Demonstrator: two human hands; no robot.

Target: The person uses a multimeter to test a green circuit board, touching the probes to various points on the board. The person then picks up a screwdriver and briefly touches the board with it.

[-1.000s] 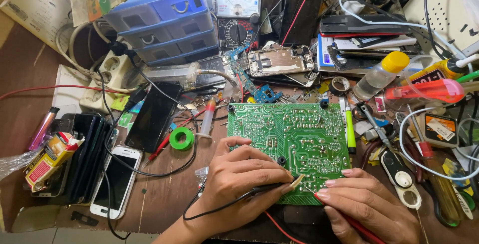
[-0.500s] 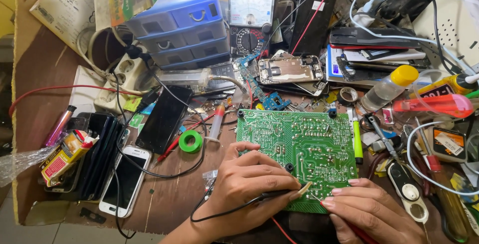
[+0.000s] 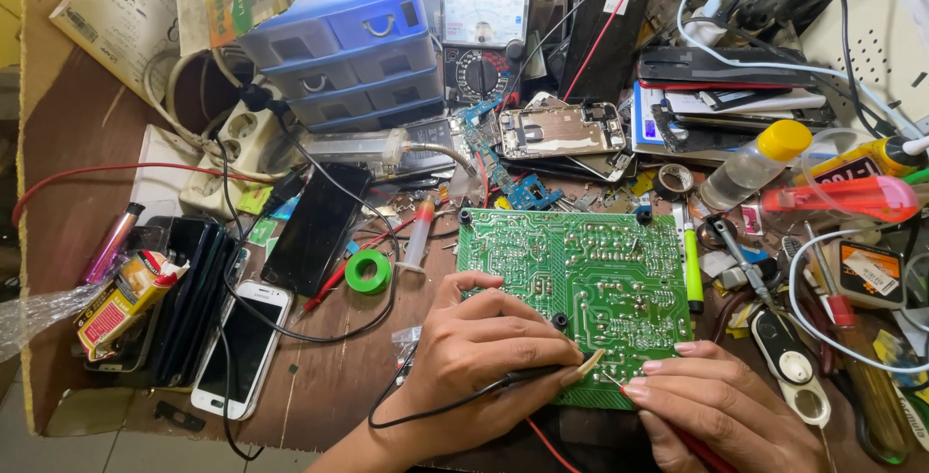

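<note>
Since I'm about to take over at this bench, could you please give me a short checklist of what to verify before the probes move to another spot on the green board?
1. Black probe gripped in the left hand, tip on the green circuit board: ok.
2. Red probe in the right hand: lead visible, tip hidden under the fingers: cannot tell.
3. Board lying flat, solder side up, left hand resting on it: ok.
4. Analog multimeter in view at the back of the bench; needle position too small to read: cannot tell.
5. Black lead free of clutter along the table edge: ok.
6. Space around the board: green tape roll, syringe and green marker crowd close: not ok.
</note>
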